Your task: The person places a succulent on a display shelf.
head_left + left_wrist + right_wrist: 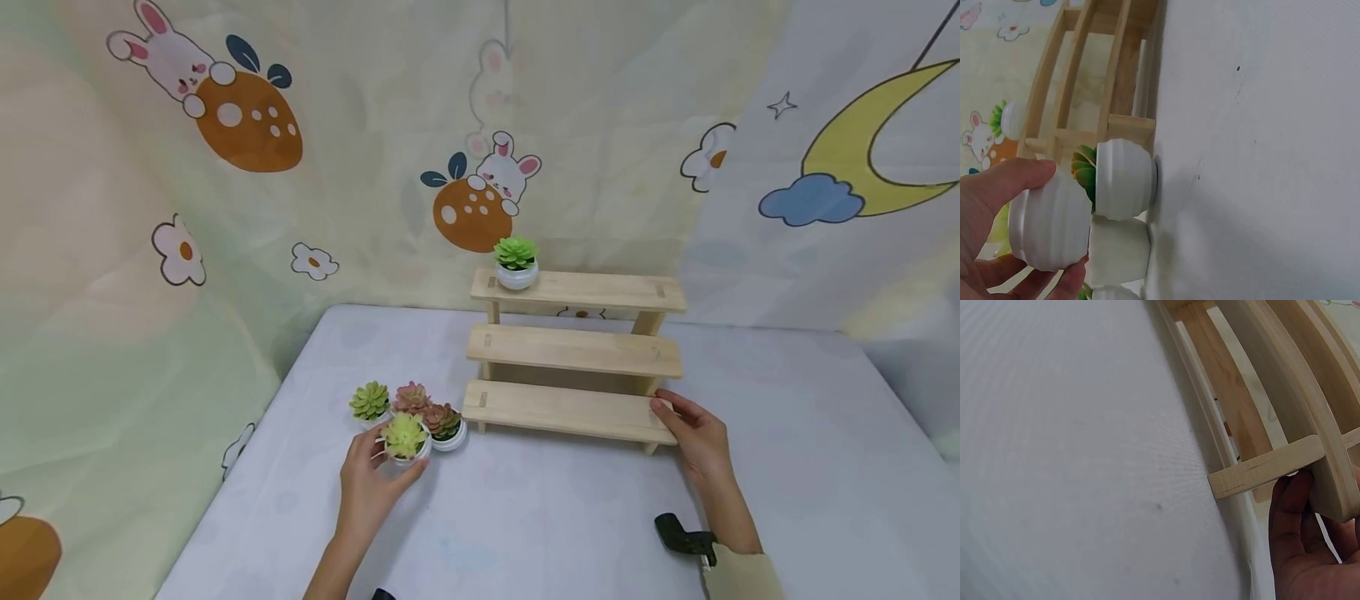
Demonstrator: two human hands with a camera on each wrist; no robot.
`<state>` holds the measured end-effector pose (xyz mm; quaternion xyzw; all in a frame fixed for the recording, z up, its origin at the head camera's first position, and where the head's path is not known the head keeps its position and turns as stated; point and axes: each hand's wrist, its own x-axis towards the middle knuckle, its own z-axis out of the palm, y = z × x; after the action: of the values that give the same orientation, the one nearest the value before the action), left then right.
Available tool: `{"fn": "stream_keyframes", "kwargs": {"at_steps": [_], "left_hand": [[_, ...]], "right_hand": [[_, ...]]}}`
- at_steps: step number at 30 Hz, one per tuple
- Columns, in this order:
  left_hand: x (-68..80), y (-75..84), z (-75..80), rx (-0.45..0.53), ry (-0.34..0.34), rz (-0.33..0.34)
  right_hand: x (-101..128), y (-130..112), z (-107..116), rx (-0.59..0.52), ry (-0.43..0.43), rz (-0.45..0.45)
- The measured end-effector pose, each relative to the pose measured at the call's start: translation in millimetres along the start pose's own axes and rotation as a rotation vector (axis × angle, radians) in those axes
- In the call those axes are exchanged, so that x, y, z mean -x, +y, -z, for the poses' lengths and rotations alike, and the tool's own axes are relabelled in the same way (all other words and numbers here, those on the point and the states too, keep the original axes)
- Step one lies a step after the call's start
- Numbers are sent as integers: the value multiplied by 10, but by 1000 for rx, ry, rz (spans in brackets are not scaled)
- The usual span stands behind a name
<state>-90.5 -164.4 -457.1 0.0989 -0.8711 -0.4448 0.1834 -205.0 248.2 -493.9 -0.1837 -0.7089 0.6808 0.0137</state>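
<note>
Printed cloth with rabbits, flowers and a moon (870, 142) is hung behind and beside a table (570, 533) covered in pale lilac-white fabric. On the table, toward the back, a wooden three-step shelf (573, 350) is placed with its long axis running left to right. On the left end of its top step one green succulent in a white pot (516, 263) is standing.

To the left of the lowest step a cluster of four small potted succulents is seen. The front one, a yellow-green succulent (405, 438), is enclosed by the left hand (369, 487): the thumb and fingers are curled round its white ribbed pot. The three other pots are just behind it, a green one (370, 402), a pink one (411, 397) and a reddish one (444, 423), which is nearest to the shelf. The shelf lies to the right of the gripped pot and further back, so the left hand is clearly the nearer one to the pots. The right hand (693, 435) is laid on the right end of the lowest step, with fingers rather straight, not closed round it.

In the left wrist view the gripped pot (1050, 222) is shown touching its neighbour pot (1124, 179); whether it is lifted from the table cannot be told. In the right wrist view the fingers (1291, 512) are seen resting against the end of the step, beside the shelf's foot (1266, 467), which is hidden in the head view.
</note>
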Motion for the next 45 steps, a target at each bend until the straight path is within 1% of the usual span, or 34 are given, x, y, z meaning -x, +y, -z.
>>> {"fn": "stream_keyframes", "kwargs": {"at_steps": [3, 6, 10, 12, 17, 24, 29, 32, 37, 41, 43, 45], "left_hand": [[-25, 43, -42, 5, -20, -35], [-37, 90, -50, 5, -48, -45], [-30, 150, -17, 4, -46, -38], [-29, 177, -13, 11, -40, -39], [-56, 240, -44, 31, -56, -70], [-182, 361, -65, 32, -82, -157], [-301, 461, -98, 28, -73, -197], [-388, 523, -152, 43, -77, -217], [-505, 630, -251, 109, -124, -223], [-547, 725, -331, 140, -168, -223], [-557, 789, -389, 148, -182, -237], [-573, 863, -459, 186, -198, -230]], "right_hand": [[8, -16, 25, -12, 22, 16], [30, -12, 7, -43, 40, 13], [53, 1, -60, -40, 18, 6], [56, 0, -77, -27, 9, 19], [54, -4, -48, -18, 49, 38], [55, 6, -26, -49, 45, 44], [48, 8, -39, -30, 30, 45], [35, -15, -41, -13, 33, 54], [41, -24, -53, -11, 33, 50], [81, 9, -74, -35, 24, 43], [94, 17, -74, -49, 29, 52], [96, 11, -64, -55, 34, 62]]}}
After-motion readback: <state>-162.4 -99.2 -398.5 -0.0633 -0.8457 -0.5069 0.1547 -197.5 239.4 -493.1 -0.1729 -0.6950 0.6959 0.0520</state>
